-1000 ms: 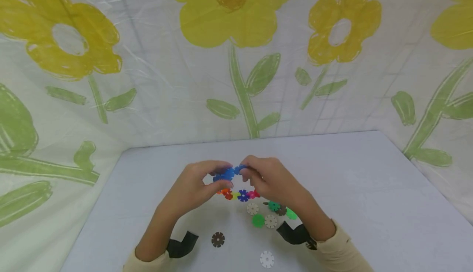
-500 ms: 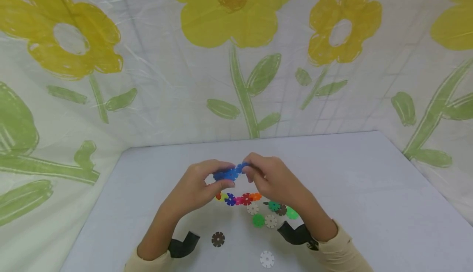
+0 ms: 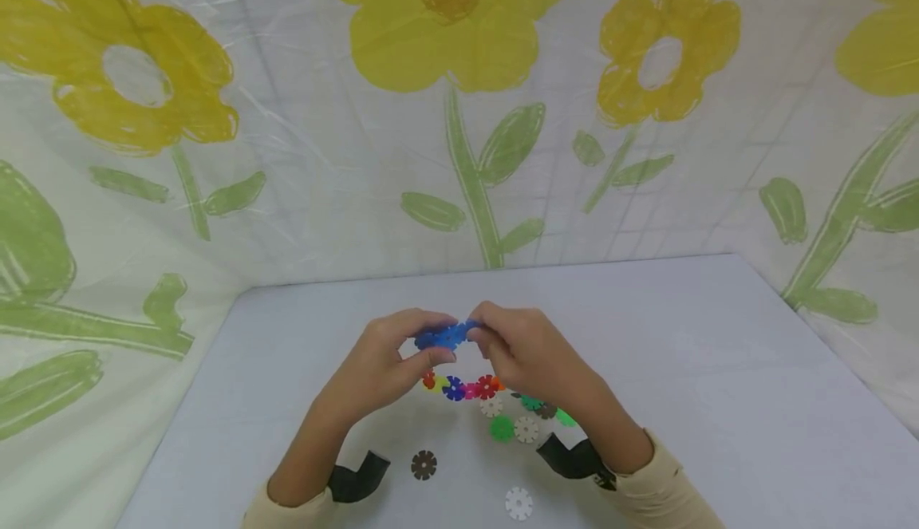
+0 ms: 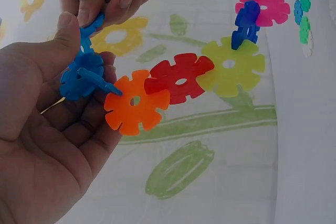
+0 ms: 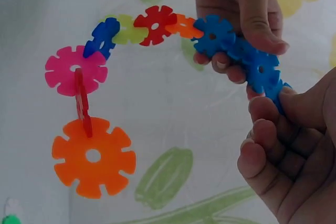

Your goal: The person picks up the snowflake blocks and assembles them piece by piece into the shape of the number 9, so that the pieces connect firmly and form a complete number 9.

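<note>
My left hand (image 3: 388, 349) holds a cluster of linked blue notched discs (image 3: 447, 337) between thumb and fingers. At the cluster's right end, my right hand (image 3: 518, 347) pinches a blue disc (image 5: 276, 97) between thumb and finger. From the left end hangs a linked chain: an orange disc (image 4: 137, 102), a red disc (image 4: 179, 78), a yellow disc (image 4: 232, 66), a dark blue disc (image 5: 102, 39), a pink disc (image 5: 76, 70), a red disc edge-on and a large orange disc (image 5: 93, 157). Fingers cover part of the blue cluster.
Below the hands on the white table (image 3: 301, 298) lie white and green discs (image 3: 502, 428), partly behind the right forearm. A brown disc (image 3: 424, 465) and a white disc (image 3: 519, 503) lie nearer. A flower-printed sheet (image 3: 323, 154) hangs behind the table.
The hanging chain swung left, then slightly back right. The right hand rose a little and came back down, keeping its pinch on the blue disc; the left hand hardly moved.
</note>
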Demonstrator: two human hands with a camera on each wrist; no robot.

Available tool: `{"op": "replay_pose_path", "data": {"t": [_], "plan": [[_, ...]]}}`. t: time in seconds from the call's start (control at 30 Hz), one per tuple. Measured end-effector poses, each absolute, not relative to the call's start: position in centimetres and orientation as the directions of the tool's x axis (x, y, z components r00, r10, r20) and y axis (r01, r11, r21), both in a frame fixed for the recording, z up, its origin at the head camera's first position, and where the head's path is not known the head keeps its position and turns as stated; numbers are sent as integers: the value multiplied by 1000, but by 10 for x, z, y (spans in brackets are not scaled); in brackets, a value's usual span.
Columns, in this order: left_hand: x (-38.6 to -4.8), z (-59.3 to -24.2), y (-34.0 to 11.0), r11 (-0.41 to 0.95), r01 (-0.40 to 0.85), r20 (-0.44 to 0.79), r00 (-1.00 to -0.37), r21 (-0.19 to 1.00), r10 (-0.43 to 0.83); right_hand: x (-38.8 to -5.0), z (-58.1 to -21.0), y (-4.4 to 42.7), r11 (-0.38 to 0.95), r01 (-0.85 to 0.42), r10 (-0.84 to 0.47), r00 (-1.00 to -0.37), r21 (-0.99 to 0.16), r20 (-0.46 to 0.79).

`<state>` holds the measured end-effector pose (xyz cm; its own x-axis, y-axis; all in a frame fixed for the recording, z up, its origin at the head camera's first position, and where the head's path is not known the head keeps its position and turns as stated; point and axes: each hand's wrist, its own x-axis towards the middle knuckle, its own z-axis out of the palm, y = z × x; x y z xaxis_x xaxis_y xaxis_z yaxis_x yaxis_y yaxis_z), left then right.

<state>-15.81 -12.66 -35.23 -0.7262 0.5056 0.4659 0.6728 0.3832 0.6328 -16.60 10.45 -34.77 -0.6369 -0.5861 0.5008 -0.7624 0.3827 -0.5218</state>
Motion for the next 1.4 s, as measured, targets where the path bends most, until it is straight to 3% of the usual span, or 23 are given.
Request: {"op": "replay_pose_path", "data": {"t": [0.27, 0.53, 0.67, 0.83, 1.07, 1.23, 1.4], "plan": [[-159, -355, -124, 276, 688, 512, -700, 671, 498, -165, -350, 103, 352, -788, -574, -608, -505, 549], [-159, -356, -122, 372, 631, 439, -758, 680, 482, -172, -348, 107, 341, -735, -615, -646, -587, 452], [-158, -356, -121, 408, 598, 409, -787, 690, 463, -178, -349, 115, 378, -690, -644, -675, -617, 360], [-156, -354, -121, 452, 553, 372, -823, 700, 430, -191, -352, 135, 521, -642, -650, -726, -562, 227], [-157, -356, -121, 410, 578, 398, -802, 705, 446, -218, -378, 158, 806, -400, -493, -861, -436, -122], [-159, -358, -120, 390, 597, 442, -793, 701, 419, -231, -399, 166, 889, -285, -394, -875, -359, -281], [-160, -357, -119, 386, 598, 466, -796, 702, 387, -238, -414, 168, 884, -278, -397, -872, -375, -288]]}}
